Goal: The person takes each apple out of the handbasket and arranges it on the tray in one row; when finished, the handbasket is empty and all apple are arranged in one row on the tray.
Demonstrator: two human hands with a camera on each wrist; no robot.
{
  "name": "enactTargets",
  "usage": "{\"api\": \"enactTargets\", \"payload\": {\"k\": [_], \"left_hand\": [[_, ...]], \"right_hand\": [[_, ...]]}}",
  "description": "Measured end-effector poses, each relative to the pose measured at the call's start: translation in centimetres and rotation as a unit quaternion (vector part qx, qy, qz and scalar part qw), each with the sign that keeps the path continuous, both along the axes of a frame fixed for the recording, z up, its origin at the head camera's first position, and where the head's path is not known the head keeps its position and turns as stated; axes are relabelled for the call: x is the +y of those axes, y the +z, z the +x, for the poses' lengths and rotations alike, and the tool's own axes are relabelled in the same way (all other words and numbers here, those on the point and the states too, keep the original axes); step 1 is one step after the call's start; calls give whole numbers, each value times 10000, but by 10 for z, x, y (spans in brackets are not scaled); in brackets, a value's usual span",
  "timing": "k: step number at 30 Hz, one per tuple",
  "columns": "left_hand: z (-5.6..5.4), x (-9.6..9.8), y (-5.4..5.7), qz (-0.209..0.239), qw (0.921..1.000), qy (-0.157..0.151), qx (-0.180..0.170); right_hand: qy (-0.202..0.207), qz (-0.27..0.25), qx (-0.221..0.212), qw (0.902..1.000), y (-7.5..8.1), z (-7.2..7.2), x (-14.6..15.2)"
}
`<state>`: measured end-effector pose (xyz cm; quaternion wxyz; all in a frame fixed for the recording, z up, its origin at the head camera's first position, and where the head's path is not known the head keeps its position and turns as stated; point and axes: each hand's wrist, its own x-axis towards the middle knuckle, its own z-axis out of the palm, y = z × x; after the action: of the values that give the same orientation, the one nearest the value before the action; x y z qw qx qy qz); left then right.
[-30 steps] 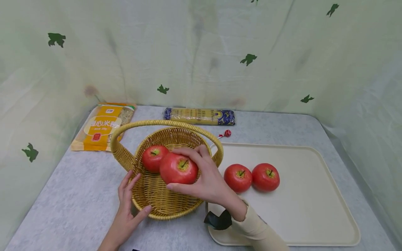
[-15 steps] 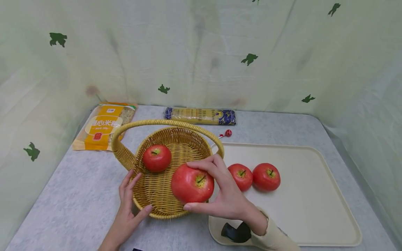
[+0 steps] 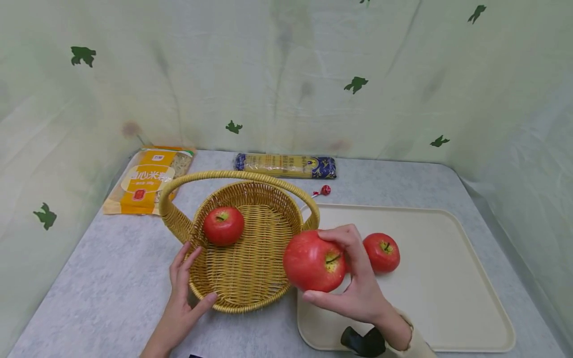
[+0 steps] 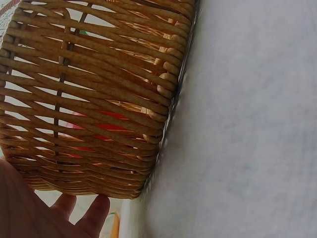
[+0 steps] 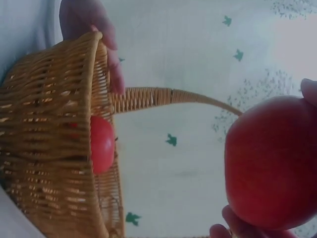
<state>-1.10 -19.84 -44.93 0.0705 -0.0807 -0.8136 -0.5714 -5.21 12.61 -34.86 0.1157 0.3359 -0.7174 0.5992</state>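
My right hand [image 3: 360, 286] holds a red apple [image 3: 311, 261] between thumb and fingers, raised over the tray's left edge just right of the basket. The wicker basket [image 3: 250, 298], with its arched handle [image 3: 237, 175], stands left of the tray. Inside it, toward the left, lies another red apple [image 3: 224, 226], which also shows past the rim in the right wrist view. My left hand [image 3: 181, 303] rests at the basket's left rim, fingers and thumb spread along it. One apple [image 3: 381, 253] sits on the tray; a further one is almost wholly hidden behind the held apple and hand.
The beige tray [image 3: 438, 293] covers the table's right side. Behind the basket lie an orange-labelled food bag [image 3: 149, 181], a long blue-and-yellow packet [image 3: 284, 165] and a red-wrapped lollipop [image 3: 325, 190]. A pale curtain with green bird shapes encloses the table's back and sides.
My right hand has carried its apple out from over the basket, rightward to above the tray's left edge. It now covers one of the tray apples. My left hand keeps its place at the rim.
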Motion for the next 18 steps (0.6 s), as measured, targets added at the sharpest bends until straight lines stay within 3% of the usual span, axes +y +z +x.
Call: {"api": "enactTargets", "payload": {"k": [8, 18], "left_hand": [[0, 0, 0, -1, 10000, -4, 12], [0, -1, 0, 80, 10000, -56, -19]], "right_hand": [[-824, -46, -154, 9965, -4, 2, 24], [-1719, -366, -494, 9832, -9, -1, 46]]}}
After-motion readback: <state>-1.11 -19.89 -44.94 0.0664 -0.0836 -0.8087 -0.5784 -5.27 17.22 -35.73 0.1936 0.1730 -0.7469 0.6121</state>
